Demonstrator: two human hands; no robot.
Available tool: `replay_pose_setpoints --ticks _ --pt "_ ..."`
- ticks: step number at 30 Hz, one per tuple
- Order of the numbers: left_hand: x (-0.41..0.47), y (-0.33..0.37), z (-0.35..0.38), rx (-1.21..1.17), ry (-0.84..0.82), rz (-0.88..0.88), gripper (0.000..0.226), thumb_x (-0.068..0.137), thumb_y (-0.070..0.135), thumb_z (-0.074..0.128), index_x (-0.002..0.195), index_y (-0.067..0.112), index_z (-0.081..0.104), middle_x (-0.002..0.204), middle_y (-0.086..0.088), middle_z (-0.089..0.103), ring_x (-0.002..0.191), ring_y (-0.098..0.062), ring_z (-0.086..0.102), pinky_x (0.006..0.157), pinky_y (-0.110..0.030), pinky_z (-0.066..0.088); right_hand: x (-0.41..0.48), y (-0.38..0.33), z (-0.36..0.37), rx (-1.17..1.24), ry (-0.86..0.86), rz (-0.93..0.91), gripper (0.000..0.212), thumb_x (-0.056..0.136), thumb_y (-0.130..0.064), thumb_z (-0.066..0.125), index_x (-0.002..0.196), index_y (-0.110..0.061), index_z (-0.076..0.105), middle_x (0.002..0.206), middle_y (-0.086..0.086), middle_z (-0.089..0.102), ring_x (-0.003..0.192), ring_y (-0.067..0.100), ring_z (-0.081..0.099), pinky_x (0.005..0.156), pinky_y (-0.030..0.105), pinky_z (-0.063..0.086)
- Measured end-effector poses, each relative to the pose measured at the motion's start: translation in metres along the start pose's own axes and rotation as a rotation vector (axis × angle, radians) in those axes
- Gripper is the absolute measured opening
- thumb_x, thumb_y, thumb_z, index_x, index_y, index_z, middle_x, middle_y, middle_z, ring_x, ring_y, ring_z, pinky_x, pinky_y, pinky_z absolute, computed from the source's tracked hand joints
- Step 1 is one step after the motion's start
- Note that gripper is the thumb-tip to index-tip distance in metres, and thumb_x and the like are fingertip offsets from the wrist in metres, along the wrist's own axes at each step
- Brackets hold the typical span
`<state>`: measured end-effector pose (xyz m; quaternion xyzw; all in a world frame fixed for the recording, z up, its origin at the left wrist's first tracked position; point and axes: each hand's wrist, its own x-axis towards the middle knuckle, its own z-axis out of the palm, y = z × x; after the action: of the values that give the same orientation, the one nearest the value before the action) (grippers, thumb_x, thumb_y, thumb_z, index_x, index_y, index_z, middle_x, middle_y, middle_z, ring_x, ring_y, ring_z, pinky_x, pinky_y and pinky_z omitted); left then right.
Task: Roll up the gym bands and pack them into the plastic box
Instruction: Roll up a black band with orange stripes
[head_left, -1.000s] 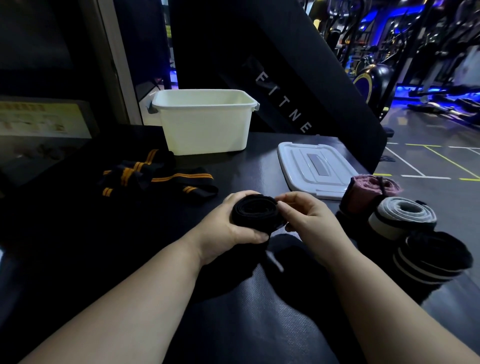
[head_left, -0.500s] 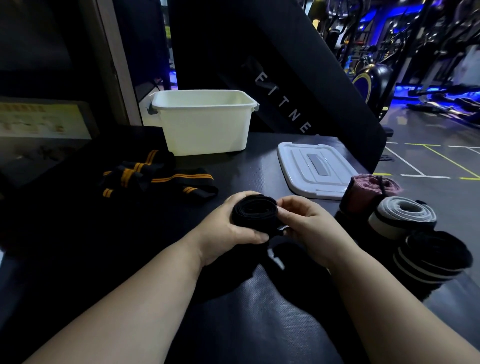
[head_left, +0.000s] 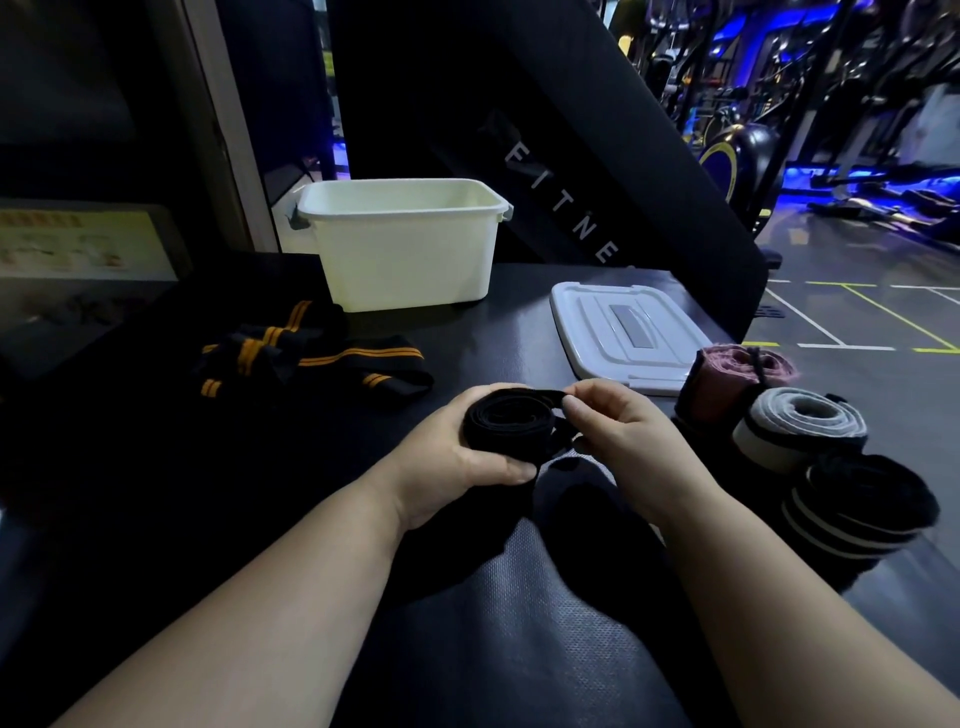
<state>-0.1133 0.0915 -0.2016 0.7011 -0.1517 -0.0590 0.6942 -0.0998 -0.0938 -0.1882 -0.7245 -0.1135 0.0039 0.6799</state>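
holding one black band (head_left: 506, 423), left hand (head_left: 447, 457), right hand (head_left: 623, 436); three rolls (head_left: 737, 374) (head_left: 800, 426) (head_left: 862, 499), one box (head_left: 405, 260)

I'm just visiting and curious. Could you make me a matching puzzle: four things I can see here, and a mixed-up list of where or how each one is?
Things
1. plastic box
2. lid
3. orange-striped bands
4. black band

States
A. coiled, gripped by the left hand and pinched by the right hand
B. lying flat, to the right of the plastic box
C. unrolled, in a heap on the left
D. standing upright, top open

Pairs: 1-D, 2-B, 3-C, 4-A
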Motion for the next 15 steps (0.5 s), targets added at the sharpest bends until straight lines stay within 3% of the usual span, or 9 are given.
replay_pose_setpoints --ticks 5,9,12,15 --pt "0.002 0.0 0.0 0.011 0.0 -0.006 0.072 0.057 0.0 0.078 0.125 0.012 0.058 0.117 -0.012 0.068 0.108 -0.018 0.065 0.095 -0.03 0.051 0.0 -0.002 0.001 0.123 0.046 -0.087 0.013 0.096 -0.012 0.057 0.085 -0.018 0.06 0.07 -0.008 0.06 0.066 0.003 0.055 0.061 0.015 0.043" --pt "0.002 0.0 0.001 0.012 0.02 -0.017 0.065 0.054 0.0 0.078 0.115 0.016 0.061 0.102 0.0 0.072 0.098 -0.011 0.066 0.084 -0.025 0.052 0.0 -0.003 -0.003 0.11 -0.005 -0.124 0.011 0.087 -0.027 0.056 0.08 -0.019 0.058 0.068 -0.004 0.05 0.066 0.008 0.044 0.065 0.02 0.04" --pt "0.002 0.002 0.002 0.024 0.024 -0.017 0.062 0.054 0.0 0.078 0.112 0.017 0.061 0.097 0.003 0.072 0.094 -0.008 0.066 0.081 -0.022 0.052 -0.003 -0.006 -0.01 -0.151 0.03 -0.191 0.015 0.093 -0.021 0.062 0.078 -0.022 0.059 0.066 -0.002 0.05 0.065 0.009 0.044 0.066 0.025 0.039" --pt "0.001 0.004 0.003 0.038 0.018 -0.017 0.061 0.054 0.001 0.077 0.111 0.017 0.061 0.092 0.007 0.072 0.091 -0.005 0.066 0.08 -0.021 0.051 -0.004 -0.011 -0.018 -0.545 0.091 -0.265 0.014 0.083 -0.027 0.074 0.079 -0.029 0.061 0.066 0.001 0.059 0.06 0.006 0.049 0.06 0.023 0.039"
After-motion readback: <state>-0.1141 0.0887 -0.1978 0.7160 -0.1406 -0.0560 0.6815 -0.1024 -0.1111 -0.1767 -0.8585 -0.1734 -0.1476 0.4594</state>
